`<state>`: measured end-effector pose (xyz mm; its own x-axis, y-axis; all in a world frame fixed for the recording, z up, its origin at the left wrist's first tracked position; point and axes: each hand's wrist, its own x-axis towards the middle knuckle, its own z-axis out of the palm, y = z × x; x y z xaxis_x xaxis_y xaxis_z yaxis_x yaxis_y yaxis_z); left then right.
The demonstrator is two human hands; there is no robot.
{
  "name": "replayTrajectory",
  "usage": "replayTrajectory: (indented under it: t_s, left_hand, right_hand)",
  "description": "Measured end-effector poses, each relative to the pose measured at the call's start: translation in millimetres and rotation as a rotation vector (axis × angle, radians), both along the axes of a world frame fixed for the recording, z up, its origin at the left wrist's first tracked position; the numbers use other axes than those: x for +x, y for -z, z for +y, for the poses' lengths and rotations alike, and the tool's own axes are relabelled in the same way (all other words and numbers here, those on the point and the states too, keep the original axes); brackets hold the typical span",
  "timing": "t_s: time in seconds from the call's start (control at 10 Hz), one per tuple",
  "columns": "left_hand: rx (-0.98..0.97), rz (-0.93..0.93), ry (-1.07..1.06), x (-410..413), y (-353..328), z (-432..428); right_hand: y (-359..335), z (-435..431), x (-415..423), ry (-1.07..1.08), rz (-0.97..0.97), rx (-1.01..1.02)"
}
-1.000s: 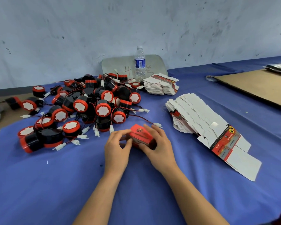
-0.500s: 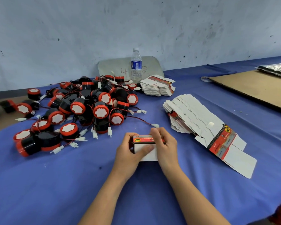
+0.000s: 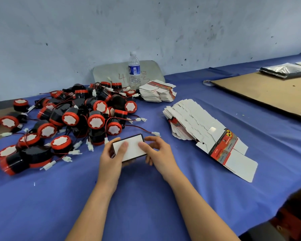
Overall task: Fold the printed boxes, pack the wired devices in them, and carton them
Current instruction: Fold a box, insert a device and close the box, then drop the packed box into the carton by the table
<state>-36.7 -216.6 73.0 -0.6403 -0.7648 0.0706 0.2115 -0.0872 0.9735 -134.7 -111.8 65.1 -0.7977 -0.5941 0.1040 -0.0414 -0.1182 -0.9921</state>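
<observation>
A small printed box (image 3: 131,148) is held just above the blue cloth at the centre, its white flap face turned up toward me. My left hand (image 3: 111,159) grips its left end, thumb on the white face. My right hand (image 3: 157,152) presses on its right end with the thumb. A heap of red-and-black wired devices (image 3: 73,119) with white connectors lies to the left and behind. Flat unfolded printed boxes lie fanned in a stack (image 3: 198,126) to the right, and a second smaller stack (image 3: 157,92) sits farther back.
A water bottle (image 3: 134,70) stands at the back against a grey board (image 3: 111,73) by the wall. A flat brown cardboard sheet (image 3: 268,91) lies at the right with a plastic-wrapped bundle (image 3: 285,70) on it. The table's near right edge drops off at the lower right.
Both hands have turned the box over: its red printed face showed before, now the white flap side faces up. The box sits slightly nearer me.
</observation>
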Motion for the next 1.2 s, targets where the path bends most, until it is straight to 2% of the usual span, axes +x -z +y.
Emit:
replayTrajectory:
  t_s: [0.1, 0.2, 0.3, 0.4, 0.5, 0.6, 0.7, 0.8, 0.9, 1.0, 1.1, 1.2]
  left_hand:
    - [0.12, 0.089, 0.129, 0, 1, 1]
    - [0.202, 0.146, 0.181, 5, 3, -3]
    - [0.154, 0.117, 0.191, 6, 6, -2]
    - [0.218, 0.127, 0.198, 11, 5, -10]
    - [0.191, 0.152, 0.229, 1, 4, 2]
    - [-0.552, -0.059, 0.284, -69, -33, 107]
    - [0.479, 0.367, 0.593, -167, -12, 296]
    - [0.907, 0.312, 0.458, -110, -7, 205]
    - [0.461, 0.129, 0.344, -9, 3, 37]
    - [0.263, 0.13, 0.178, -11, 38, -57]
    - [0.142, -0.004, 0.199, -17, 33, -40]
    - [0.162, 0.035, 0.217, -13, 25, -39]
  right_hand:
    - [-4, 3, -3, -0.095, -0.201, -0.088]
    - [-17, 14, -5, -0.261, -0.601, -0.409]
    - [-27, 38, -14, -0.384, -0.772, -0.861]
    - [-35, 70, -27, -0.399, -0.73, -1.342]
    - [-35, 101, -43, -0.335, -0.634, -1.747]
    - [-36, 146, -57, -0.084, -0.643, -1.784]
    - [-42, 198, -67, 0.427, -0.778, -1.575]
    - [-52, 227, -71, 0.917, -0.773, -1.284]
    - [-60, 232, -70, 1.201, -0.695, -1.051]
    - [-57, 237, -75, 1.374, -0.739, -0.965]
    - [-52, 242, -76, 1.371, -0.748, -1.037]
    - [-42, 242, -76, 1.336, -0.653, -0.969]
